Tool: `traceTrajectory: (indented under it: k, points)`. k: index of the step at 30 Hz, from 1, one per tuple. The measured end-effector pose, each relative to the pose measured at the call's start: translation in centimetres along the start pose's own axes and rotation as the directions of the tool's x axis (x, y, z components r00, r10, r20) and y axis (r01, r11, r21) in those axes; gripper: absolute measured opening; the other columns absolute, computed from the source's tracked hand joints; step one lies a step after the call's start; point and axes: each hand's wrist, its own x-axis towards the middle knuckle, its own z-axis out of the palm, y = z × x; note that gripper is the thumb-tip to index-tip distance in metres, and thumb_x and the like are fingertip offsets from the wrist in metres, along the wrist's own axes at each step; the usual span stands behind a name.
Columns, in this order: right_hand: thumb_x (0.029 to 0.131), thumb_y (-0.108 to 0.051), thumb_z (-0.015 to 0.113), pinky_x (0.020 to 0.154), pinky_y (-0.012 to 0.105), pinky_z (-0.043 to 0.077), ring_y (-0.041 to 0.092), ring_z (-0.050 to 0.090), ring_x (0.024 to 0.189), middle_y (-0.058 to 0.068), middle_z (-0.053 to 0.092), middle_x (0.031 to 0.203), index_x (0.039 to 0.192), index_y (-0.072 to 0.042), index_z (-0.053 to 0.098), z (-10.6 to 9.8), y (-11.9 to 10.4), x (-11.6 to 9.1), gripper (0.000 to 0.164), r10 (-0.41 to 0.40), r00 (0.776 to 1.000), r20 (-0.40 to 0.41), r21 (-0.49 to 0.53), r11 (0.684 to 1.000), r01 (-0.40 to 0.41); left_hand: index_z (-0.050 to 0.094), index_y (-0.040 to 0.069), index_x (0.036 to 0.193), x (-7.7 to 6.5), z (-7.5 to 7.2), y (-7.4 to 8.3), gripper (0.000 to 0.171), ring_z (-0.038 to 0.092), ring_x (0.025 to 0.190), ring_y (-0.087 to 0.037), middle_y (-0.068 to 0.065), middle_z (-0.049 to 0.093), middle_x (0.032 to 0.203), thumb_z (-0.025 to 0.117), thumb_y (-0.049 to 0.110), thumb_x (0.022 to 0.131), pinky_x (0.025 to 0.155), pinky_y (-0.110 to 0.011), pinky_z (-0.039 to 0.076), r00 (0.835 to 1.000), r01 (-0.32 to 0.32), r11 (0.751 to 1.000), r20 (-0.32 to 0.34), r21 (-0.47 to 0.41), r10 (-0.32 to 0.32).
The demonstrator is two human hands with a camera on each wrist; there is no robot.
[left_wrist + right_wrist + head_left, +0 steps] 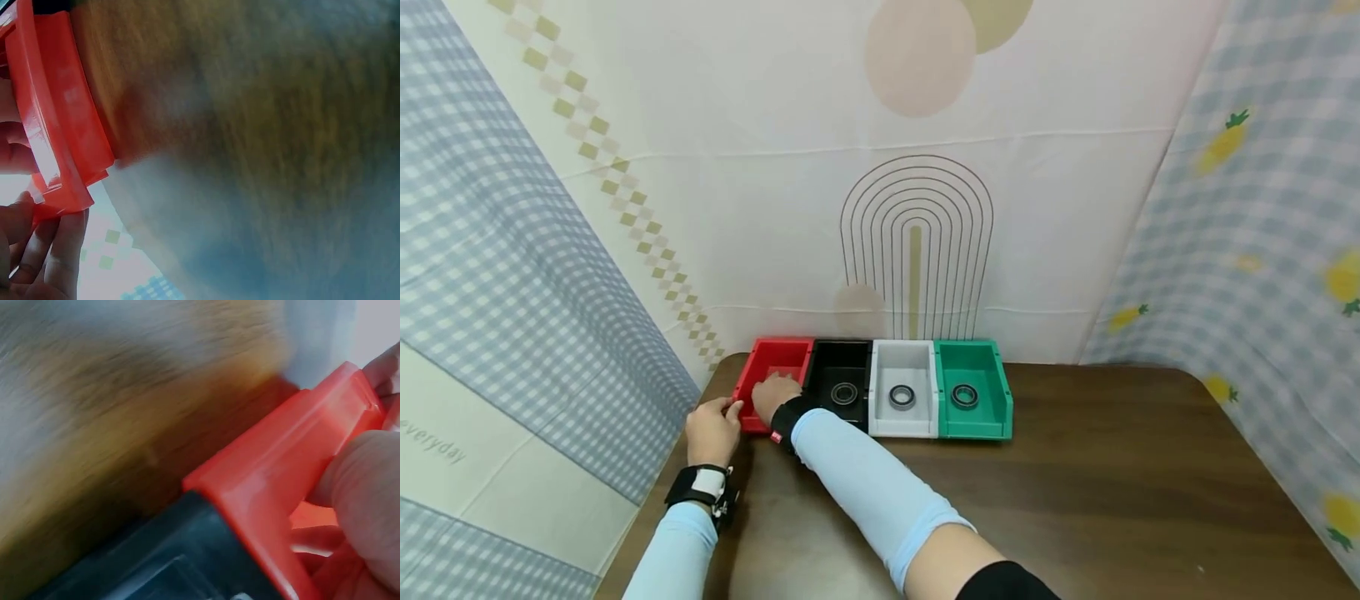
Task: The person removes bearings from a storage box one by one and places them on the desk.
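Note:
In the head view, my left hand (712, 433) is at the left side of a red plastic bin (747, 390). The left wrist view shows its thumb and fingers (65, 253) gripping the bin's front corner. My right hand (775, 397) reaches down into the same bin, its fingertips hidden from the head camera. In the right wrist view its thumb (369, 494) and fingers are inside the red walls; whether they pinch anything is not visible. Bearing rings lie in the black bin (842, 354), the white bin (904, 425) and the green bin (973, 427): a ring (844, 393), another ring (902, 397) and a third ring (964, 396).
The bins stand side by side at the back of a brown wooden table (1075, 483), against a white patterned cloth (775, 225). Checked cloth (1247, 250) hangs at the right and left sides. The right forearm crosses in front of the black bin.

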Motion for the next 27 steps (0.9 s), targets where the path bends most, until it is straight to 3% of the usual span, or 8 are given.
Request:
traceTrajectory:
  k: [3, 7, 15, 27]
  points:
    - [0.111, -0.026, 0.055, 0.097, 0.029, 0.061, 0.012, 0.073, 0.108, -0.003, 0.079, 0.127, 0.124, -0.026, 0.08, -0.1, -0.1, -0.1, 0.029, -0.012, 1.0, 0.026, 0.036, 0.999, 0.011, 0.08, -0.008, 0.107, -0.3, -0.1, -0.2, 0.022, 0.074, 0.096, -0.054, -0.03, 0.079, 0.104, 0.074, 0.012, 0.099, 0.09, -0.065, 0.058, 1.0, 0.008, 1.0, 0.024, 0.007, -0.009]
    - [0.107, -0.025, 0.062, 0.084, 0.026, 0.061, 0.009, 0.07, 0.087, -0.007, 0.082, 0.102, 0.107, -0.025, 0.084, 0.7, 0.0, 1.0, 0.021, -0.015, 0.999, 0.039, 0.085, 0.996, 0.012, 0.08, -0.008, 0.108, -0.5, -0.1, -0.4, 0.023, 0.074, 0.097, -0.054, -0.03, 0.079, 0.104, 0.073, 0.012, 0.1, 0.091, -0.066, 0.057, 0.999, 0.014, 1.0, 0.042, 0.011, -0.014]
    - [0.109, -0.025, 0.061, 0.083, 0.026, 0.063, 0.011, 0.072, 0.086, -0.006, 0.083, 0.097, 0.111, -0.024, 0.084, 1.4, 0.2, 2.6, 0.022, -0.021, 0.998, -0.051, 0.1, 0.995, 0.026, 0.08, -0.008, 0.109, 0.1, -0.3, -0.1, 0.025, 0.073, 0.098, -0.055, -0.03, 0.079, 0.106, 0.073, 0.014, 0.1, 0.092, -0.066, 0.058, 1.0, 0.006, 1.0, 0.011, 0.026, -0.006]
    - [0.108, -0.023, 0.062, 0.078, 0.029, 0.062, 0.014, 0.07, 0.087, -0.003, 0.082, 0.103, 0.112, -0.023, 0.083, 1.5, 0.4, 2.5, 0.021, -0.044, 0.998, -0.033, 0.111, 0.993, 0.048, 0.079, -0.008, 0.116, 0.3, -0.1, -0.2, 0.029, 0.074, 0.104, -0.054, -0.03, 0.078, 0.114, 0.072, 0.016, 0.102, 0.096, -0.064, 0.058, 0.998, 0.047, 0.999, 0.052, 0.016, -0.047]
